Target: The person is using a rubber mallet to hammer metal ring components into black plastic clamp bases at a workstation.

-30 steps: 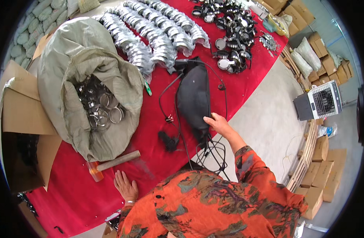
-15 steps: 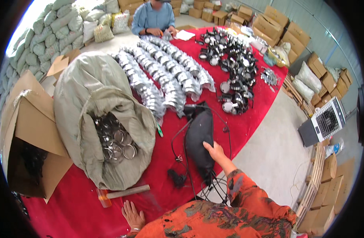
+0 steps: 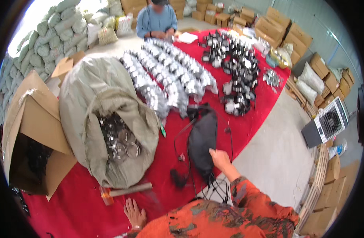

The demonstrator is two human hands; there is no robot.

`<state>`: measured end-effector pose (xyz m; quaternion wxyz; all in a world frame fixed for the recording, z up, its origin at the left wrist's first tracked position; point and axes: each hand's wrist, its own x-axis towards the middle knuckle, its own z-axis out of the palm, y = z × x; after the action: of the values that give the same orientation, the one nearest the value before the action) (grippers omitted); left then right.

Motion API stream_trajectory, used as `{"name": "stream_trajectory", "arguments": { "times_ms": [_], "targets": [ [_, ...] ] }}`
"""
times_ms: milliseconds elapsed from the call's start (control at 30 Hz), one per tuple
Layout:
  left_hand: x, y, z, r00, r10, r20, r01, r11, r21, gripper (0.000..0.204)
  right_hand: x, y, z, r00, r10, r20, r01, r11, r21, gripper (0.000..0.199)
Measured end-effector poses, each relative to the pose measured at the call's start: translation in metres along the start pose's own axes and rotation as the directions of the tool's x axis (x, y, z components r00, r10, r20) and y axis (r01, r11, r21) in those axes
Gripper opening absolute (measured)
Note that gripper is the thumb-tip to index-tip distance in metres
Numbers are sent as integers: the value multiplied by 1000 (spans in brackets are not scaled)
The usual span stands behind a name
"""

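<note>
On the red cloth (image 3: 85, 216) my left hand (image 3: 134, 213) lies flat with fingers spread, holding nothing. Beside its fingertips is a hammer (image 3: 130, 190) with a wooden handle and an orange head. My right hand (image 3: 221, 159) pinches the right edge of a black fabric pouch (image 3: 203, 139) with thumb and fingers; the fingers are partly hidden. Thin black cords (image 3: 217, 188) hang from the pouch's near end over the table edge. Left of the pouch lies a small dark fuzzy piece (image 3: 178, 179). A green pen-like item (image 3: 163, 131) rests near the sack.
An open grey-green sack (image 3: 96, 79) holds round metal rings (image 3: 128, 144). Left of it stands an open cardboard box (image 3: 43, 123). Beyond lie rows of wrapped silvery parts (image 3: 170, 75) and piled black-and-silver parts (image 3: 239, 71). A person (image 3: 156, 20) works opposite. An air cooler (image 3: 326, 121) stands at right.
The view has shifted slightly. My right hand has moved a little toward me along the pouch's edge. My left hand stays flat on the cloth. The person opposite has lowered their head.
</note>
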<state>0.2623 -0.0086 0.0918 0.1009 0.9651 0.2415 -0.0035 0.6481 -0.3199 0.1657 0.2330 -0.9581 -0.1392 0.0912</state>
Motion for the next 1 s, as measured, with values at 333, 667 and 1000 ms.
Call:
{"name": "stream_trajectory", "arguments": {
  "times_ms": [333,667,1000],
  "targets": [
    [15,6,0,999,3,50,-7,996,86,72,-14,28,20,991,121,53,-130,961,245,61],
    [2,0,2,999,7,43,-11,995,103,73,1,35,-9,998,63,-10,-63,998,-19,61],
    [11,-2,4,999,46,24,-48,993,104,68,15,50,4,955,218,199,-263,936,233,66]
  ]
}}
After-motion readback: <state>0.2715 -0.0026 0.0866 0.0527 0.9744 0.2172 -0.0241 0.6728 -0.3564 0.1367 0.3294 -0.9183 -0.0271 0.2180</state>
